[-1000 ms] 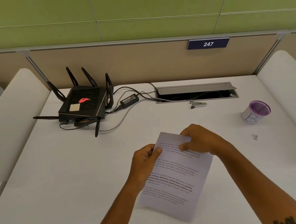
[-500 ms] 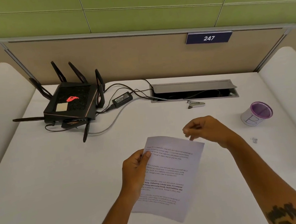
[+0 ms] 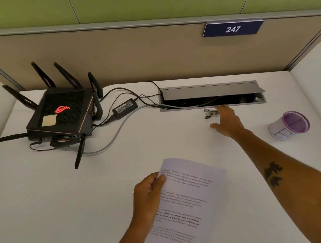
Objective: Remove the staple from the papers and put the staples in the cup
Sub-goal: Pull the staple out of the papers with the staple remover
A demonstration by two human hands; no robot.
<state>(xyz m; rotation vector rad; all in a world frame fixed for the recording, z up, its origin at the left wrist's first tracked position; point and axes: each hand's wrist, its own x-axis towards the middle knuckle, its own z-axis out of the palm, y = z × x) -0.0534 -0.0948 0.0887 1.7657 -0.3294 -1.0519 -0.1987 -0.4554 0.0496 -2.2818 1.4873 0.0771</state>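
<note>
My left hand (image 3: pixel 148 193) grips the left edge of the printed papers (image 3: pixel 186 201) and holds them low over the white desk. My right hand (image 3: pixel 227 122) is stretched far forward with fingers apart, its fingertips touching or just over the small metal staple remover (image 3: pixel 210 113) that lies by the cable box. Off to the right stands a white cup with a purple rim (image 3: pixel 289 125), a letter B drawn on its side. I cannot make out any staple on the papers.
A black router (image 3: pixel 60 116) with several antennas sits at the back left, its power brick (image 3: pixel 124 107) and cables trailing to the open cable box (image 3: pixel 212 96). A beige partition carries a 247 sign (image 3: pixel 232 29). White side panels flank the desk.
My right hand let go of the papers' top corner and reached forward to the staple remover. My left hand kept hold of the papers. The view shifted right and closer.
</note>
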